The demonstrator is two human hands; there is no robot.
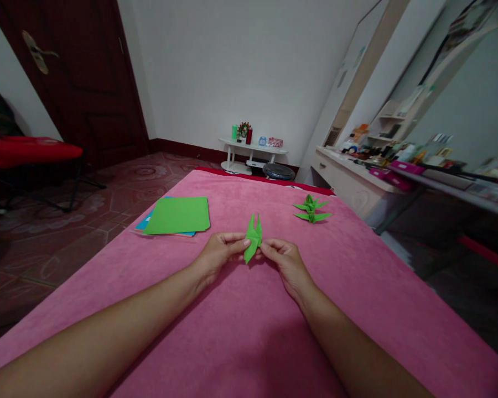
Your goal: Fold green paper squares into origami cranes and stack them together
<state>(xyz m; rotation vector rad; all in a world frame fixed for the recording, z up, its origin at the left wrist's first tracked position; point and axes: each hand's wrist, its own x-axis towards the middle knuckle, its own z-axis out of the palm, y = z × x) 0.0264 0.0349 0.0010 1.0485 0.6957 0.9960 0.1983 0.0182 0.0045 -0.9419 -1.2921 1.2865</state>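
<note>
A half-folded green paper figure with two upright points is pinched from both sides just above the pink cloth surface. My left hand grips its left edge with thumb and fingers closed. My right hand pinches its right edge the same way. A finished green paper crane lies further back to the right. A stack of paper sheets, green on top with blue beneath, lies back left.
A low white shelf with small bottles stands against the far wall. A dresser crowded with items runs along the right. A dark door and a red-cushioned chair are at the left, over tiled floor.
</note>
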